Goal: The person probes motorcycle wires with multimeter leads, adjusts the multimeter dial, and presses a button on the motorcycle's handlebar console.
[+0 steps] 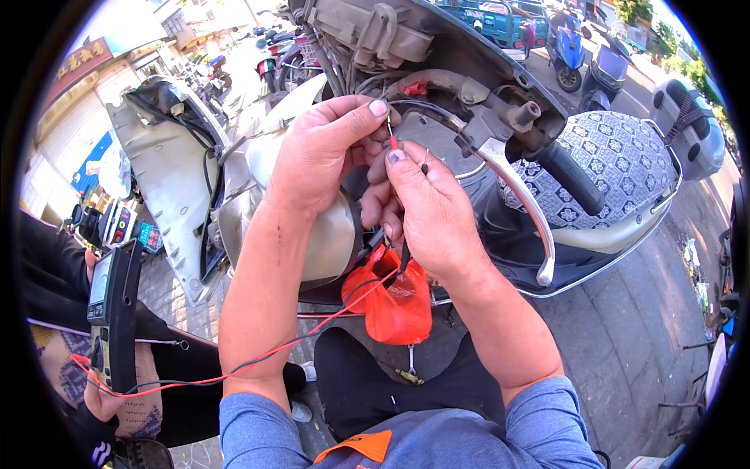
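A person is bent over a scooter (461, 109), with both hands up close together near its handlebar. The left hand (324, 152) pinches a small thin piece (389, 122) with its thumb and pointing finger. The piece is too tiny to tell just what it is. The right hand (433, 207) is just below it. Its thumb and fingers pinch a red probe (393, 144), and the probe's metal tip points up at the left fingers. It is hard to tell if the tip touches the thin piece. A black probe (424, 167) with a thin tip pokes out at the right hand too.

A red cord (312, 332) and a black cord (258, 361) run down past the left arm to a meter (121, 328). Another person at the left side holds the meter up. That person's lower hand (101, 399) is by the bottom of it, next to the red cord.

An orange-red bag (398, 309) hangs under the two hands, and a shiny wrench (412, 359) is just below the bag. A silver brake lever (516, 195) and a black handle grip (574, 178) are to the right of the hands. Past them is the seat (601, 164), with a flowery cover. A big pale panel (152, 187) stands on the left.
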